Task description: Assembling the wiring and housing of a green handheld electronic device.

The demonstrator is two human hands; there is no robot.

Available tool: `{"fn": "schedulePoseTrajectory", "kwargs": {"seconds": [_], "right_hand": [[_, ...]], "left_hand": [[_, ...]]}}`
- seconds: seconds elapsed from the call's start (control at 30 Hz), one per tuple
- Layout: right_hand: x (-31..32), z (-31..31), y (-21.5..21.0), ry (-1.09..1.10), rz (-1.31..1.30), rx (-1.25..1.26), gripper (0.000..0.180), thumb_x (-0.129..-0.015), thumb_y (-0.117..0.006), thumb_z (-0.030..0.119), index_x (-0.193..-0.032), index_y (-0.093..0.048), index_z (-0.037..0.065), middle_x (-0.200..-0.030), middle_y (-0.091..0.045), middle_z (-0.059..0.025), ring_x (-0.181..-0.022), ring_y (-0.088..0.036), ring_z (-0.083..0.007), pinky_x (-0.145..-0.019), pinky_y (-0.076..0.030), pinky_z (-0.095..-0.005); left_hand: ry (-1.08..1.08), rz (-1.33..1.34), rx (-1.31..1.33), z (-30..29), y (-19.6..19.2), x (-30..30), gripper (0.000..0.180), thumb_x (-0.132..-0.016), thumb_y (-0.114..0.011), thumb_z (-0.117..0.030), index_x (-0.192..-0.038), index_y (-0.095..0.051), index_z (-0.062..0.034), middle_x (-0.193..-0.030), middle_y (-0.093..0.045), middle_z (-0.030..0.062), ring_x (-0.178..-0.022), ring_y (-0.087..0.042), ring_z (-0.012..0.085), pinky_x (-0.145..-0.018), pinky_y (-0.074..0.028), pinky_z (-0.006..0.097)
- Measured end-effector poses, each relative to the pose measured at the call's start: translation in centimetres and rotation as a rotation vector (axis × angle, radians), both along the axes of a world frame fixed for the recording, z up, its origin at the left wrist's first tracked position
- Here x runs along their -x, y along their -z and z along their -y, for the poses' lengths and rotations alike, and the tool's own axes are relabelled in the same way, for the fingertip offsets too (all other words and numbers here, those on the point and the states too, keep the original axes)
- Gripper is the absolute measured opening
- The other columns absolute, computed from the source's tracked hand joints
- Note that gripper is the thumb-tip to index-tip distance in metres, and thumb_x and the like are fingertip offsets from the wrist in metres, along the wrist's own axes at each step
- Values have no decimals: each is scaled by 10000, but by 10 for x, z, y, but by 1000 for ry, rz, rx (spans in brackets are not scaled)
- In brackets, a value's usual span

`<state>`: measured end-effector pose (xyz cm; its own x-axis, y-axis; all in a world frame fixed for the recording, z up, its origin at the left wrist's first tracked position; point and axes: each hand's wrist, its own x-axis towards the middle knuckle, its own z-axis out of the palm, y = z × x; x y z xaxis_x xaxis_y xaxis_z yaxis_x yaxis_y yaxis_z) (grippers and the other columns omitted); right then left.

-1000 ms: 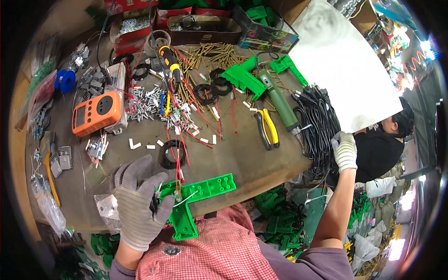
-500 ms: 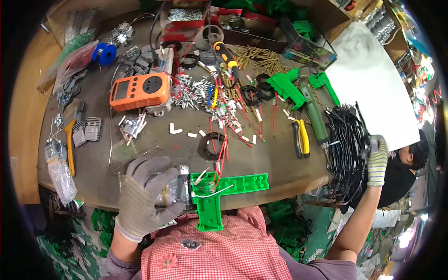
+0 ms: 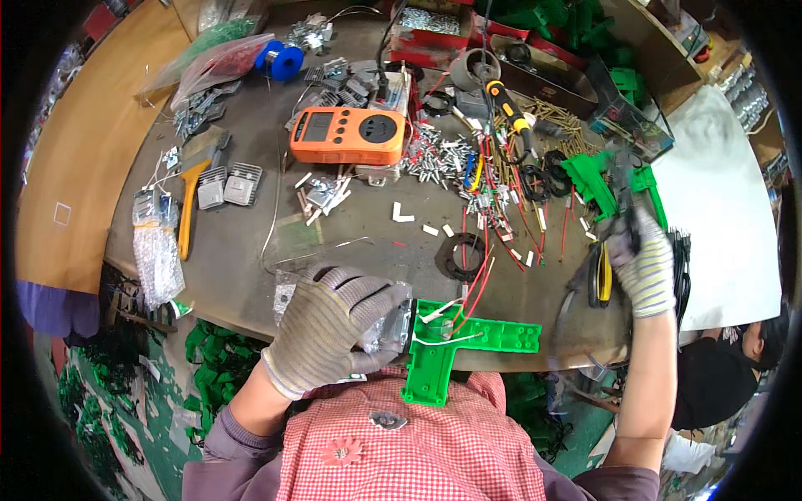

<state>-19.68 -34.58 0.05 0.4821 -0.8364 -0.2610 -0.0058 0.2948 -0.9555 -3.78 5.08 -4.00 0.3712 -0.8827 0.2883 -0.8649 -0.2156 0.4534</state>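
Head view, from the left: a curved wooden ledge [image 3: 92, 134] bounds the grey workbench [image 3: 234, 259] on that side, and the first things along it are a bubble-wrapped packet [image 3: 157, 250] hanging near the front-left edge and a yellow-handled tool [image 3: 188, 204] just beside it. Two small finned metal blocks [image 3: 225, 185] lie next to that tool. Further in, an orange multimeter [image 3: 349, 134] sits well back from the front edge, with a blue spool [image 3: 280, 61] behind it toward the far rim. Between the multimeter and the front edge there is a fairly bare strip of benchtop, crossed only by a thin wire and a few white clips.

At the front edge the gloved left hand [image 3: 334, 326] is wrapped around a small metal part [image 3: 391, 330] fixed to the end of a green T-shaped plastic piece [image 3: 455, 346], which overhangs the bench lip against the person's checked shirt. Red and white wires [image 3: 468, 296] run from it up past a black ring [image 3: 464, 257].

Right of centre the bench is crowded with loose wires, screws and black rings. The gloved right hand [image 3: 643, 263] is raised near the right edge, fingers curled round a dark tool [image 3: 622, 179], blurred, beside green plastic parts [image 3: 597, 179] and yellow-handled pliers [image 3: 597, 280]. A white sheet [image 3: 727, 209] covers the far right.
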Motion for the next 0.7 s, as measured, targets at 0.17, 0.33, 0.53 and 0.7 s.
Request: {"fn": "schedulePoseTrajectory", "kwargs": {"seconds": [0.17, 0.33, 0.53, 0.7], "right_hand": [[28, -22, 25, -259, -577, 1037, 185, -998, -564, 130, -1155, -550, 33, -965, -653, -121, -711, -671, -217, -610, -529, -314], [51, -82, 20, -455, -406, 1526, 220, -831, -605, 12, -1048, -633, 40, -996, -664, -164, -868, -652, -378, -779, -532, -442], [99, -129, 64, -718, -172, 1368, 326, -672, -695, 101, -992, -666, 44, -938, -641, -152, -805, -621, -346, -723, -514, -435], [84, -151, 55, -551, -183, 1447, 506, -756, -823, 287, -1169, -616, 82, -1040, -609, -115, -969, -567, -322, -831, -475, -469]], "left_hand": [[-128, -9, 143, -8, -23, -17, 551, -732, -786, -298, -1217, -648, -77, -1053, -670, 116, -992, -614, 343, -878, -481, 473], [-596, 112, 81, 14, -20, -70, 391, -781, -766, -157, -1133, -636, -46, -959, -662, 117, -918, -635, 291, -806, -503, 398], [-593, 157, 133, 14, -1, -105, 299, -746, -754, -96, -1011, -630, -35, -853, -643, 126, -786, -646, 304, -738, -512, 413], [-557, 107, 132, 9, -1, -100, 211, -744, -751, -81, -926, -646, -55, -826, -626, 100, -738, -628, 283, -696, -496, 410]]}}
